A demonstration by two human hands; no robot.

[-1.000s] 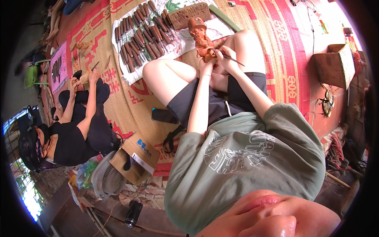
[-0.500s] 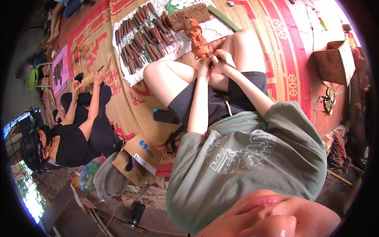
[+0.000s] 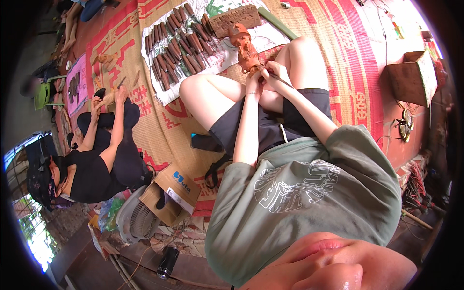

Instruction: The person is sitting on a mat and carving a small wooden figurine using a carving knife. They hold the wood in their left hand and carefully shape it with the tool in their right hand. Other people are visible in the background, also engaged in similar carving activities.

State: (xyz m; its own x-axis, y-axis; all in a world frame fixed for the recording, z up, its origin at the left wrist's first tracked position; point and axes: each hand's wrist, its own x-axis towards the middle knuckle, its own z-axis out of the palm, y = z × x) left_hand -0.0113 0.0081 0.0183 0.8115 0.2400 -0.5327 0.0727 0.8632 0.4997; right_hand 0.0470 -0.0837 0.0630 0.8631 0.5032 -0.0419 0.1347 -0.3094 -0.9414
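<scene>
The left hand [image 3: 253, 83] grips the base of a reddish-brown carved wooden figure [image 3: 245, 47] standing between the knees. The right hand [image 3: 271, 72], wrist bent, pinches a thin carving tool [image 3: 283, 79] against it. Wooden-handled chisels [image 3: 176, 46] lie on a white cloth [image 3: 220, 58] beyond.

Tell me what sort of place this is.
Probably a wood-carving workshop on a floor: rows of carving tools lie on a cloth over woven mats, and the hands work a reddish carved figure.
</scene>
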